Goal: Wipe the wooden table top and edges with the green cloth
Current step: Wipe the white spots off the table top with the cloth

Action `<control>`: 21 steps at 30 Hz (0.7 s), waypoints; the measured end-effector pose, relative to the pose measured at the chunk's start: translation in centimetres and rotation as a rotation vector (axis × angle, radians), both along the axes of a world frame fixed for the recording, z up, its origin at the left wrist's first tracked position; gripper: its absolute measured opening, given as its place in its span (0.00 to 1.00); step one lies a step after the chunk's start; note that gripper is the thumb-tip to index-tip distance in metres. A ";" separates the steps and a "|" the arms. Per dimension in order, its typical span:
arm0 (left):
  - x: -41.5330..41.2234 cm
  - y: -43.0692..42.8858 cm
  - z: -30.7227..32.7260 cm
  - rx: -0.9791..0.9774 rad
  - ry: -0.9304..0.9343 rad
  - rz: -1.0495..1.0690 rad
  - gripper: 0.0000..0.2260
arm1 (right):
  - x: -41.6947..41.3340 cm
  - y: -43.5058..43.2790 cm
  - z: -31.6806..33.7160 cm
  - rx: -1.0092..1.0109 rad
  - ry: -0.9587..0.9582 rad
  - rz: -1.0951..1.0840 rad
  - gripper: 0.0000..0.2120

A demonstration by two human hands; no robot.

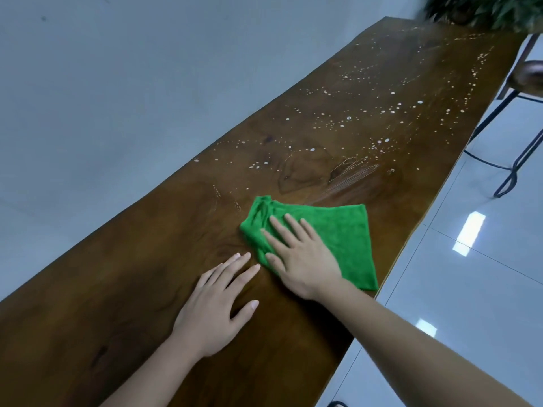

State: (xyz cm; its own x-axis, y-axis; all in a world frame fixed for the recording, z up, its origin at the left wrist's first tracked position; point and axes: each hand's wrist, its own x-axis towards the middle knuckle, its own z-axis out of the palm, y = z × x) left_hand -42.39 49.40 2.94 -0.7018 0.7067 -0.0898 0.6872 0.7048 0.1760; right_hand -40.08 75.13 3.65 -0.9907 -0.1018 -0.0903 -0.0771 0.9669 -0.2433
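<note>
A long dark wooden table (pixel 147 259) runs from the near left to the far right. A green cloth (pixel 338 230) lies spread on it near the right edge. My right hand (pixel 302 257) presses flat on the cloth's left part, fingers spread. My left hand (pixel 217 306) rests flat on the bare wood just left of the cloth, fingers apart, holding nothing. White droplets and wet streaks (pixel 367 118) cover the table beyond the cloth.
A grey wall runs along the table's left side. A green plant (pixel 484 10) stands at the table's far end. A stool with black metal legs (pixel 523 83) stands on the glossy tiled floor (pixel 470 289) to the right.
</note>
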 end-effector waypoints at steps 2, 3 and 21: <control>0.0 -0.1 0.0 -0.017 -0.002 0.017 0.32 | -1.3 -1.5 -0.1 -0.006 0.010 0.082 0.30; 0.0 -0.1 0.0 -0.020 -0.005 0.028 0.32 | -2.5 -1.7 -0.1 -0.005 0.012 0.116 0.30; 0.0 0.1 0.2 0.002 -0.018 0.046 0.31 | -13.9 18.1 -0.5 0.041 -0.018 -0.493 0.33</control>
